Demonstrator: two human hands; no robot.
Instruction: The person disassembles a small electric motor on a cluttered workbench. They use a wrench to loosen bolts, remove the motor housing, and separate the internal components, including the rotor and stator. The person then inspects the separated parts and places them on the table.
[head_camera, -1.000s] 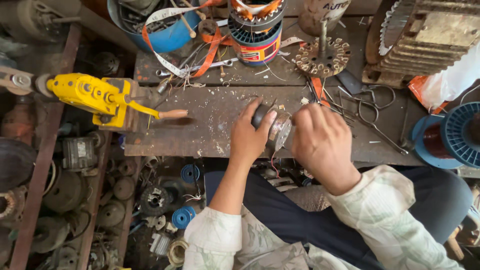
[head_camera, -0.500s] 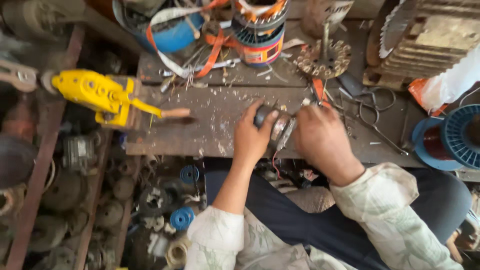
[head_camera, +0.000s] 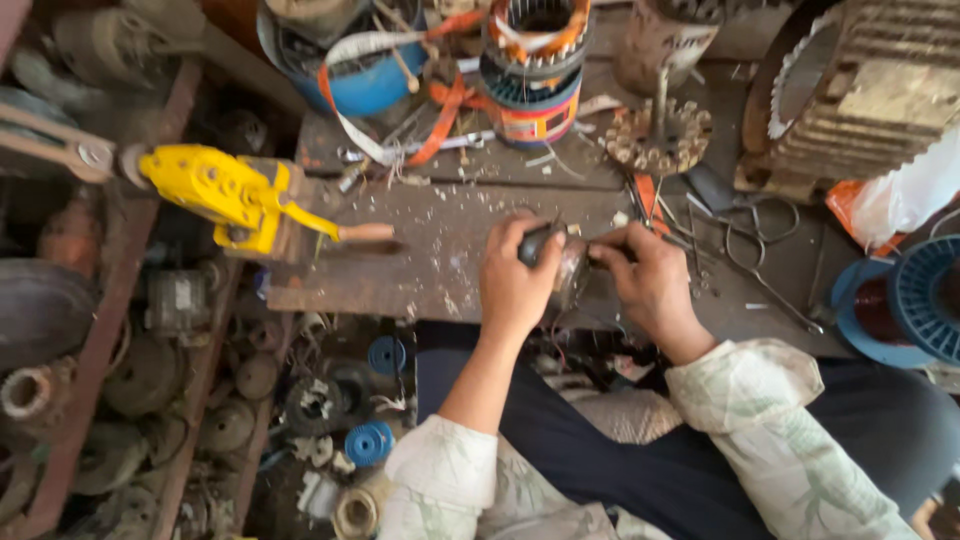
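My left hand (head_camera: 515, 280) and my right hand (head_camera: 650, 280) together grip a small round metal motor part (head_camera: 570, 272) over the worn wooden workbench (head_camera: 430, 260). The part's dark end shows above my left fingers; most of it is hidden between my hands. My right fingers pinch its right side. Both sleeves are pale and patterned.
A yellow hand winding tool (head_camera: 225, 195) with a wooden handle is fixed at the bench's left end. Behind stand a blue bowl (head_camera: 370, 80), a stator with orange tape (head_camera: 535, 60), scissors (head_camera: 755, 240) and a toothed metal disc (head_camera: 660, 140). A blue wire spool (head_camera: 915, 300) lies right. Old motor parts fill the floor left.
My hands have stayed on the motor part, the right fingers shifting along its right side. The view has tilted slightly.
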